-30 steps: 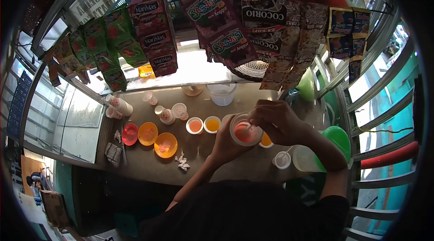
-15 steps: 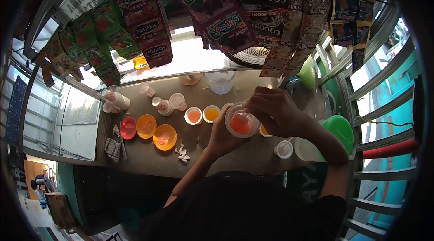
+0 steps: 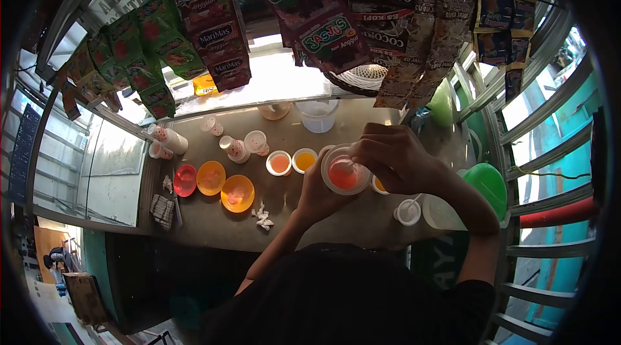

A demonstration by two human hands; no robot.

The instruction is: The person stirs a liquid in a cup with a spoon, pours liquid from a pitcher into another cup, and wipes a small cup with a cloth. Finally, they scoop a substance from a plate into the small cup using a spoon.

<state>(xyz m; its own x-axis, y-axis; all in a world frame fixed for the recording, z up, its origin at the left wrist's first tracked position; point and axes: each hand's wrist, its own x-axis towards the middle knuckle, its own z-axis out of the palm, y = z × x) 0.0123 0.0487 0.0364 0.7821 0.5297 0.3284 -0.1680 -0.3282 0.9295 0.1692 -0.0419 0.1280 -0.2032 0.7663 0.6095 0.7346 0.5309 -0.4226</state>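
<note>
My left hand (image 3: pixel 318 191) is wrapped round a clear plastic cup (image 3: pixel 330 184) of red-orange drink, held above the counter. Over the rim of that cup, my right hand (image 3: pixel 387 154) has its fingers pinched on something pale, perhaps a spoon, mostly hidden by the fingers. Just left of the held cup stand a cup of orange-yellow drink (image 3: pixel 304 161) and a cup of pinkish-orange drink (image 3: pixel 279 163). Another cup with yellow liquid (image 3: pixel 379 186) is partly covered by my right hand.
Red (image 3: pixel 185 180) and orange bowls (image 3: pixel 237 193) stand on the left, with stacked cups (image 3: pixel 169 140) behind. A clear tub (image 3: pixel 317 116) is at the back. A small cup with a spoon (image 3: pixel 407 212) and a green bowl (image 3: pixel 485 191) are at right. Sachet strips (image 3: pixel 315 15) hang above.
The view has shifted slightly. Both hands remain at the held cup in nearly the same pose.
</note>
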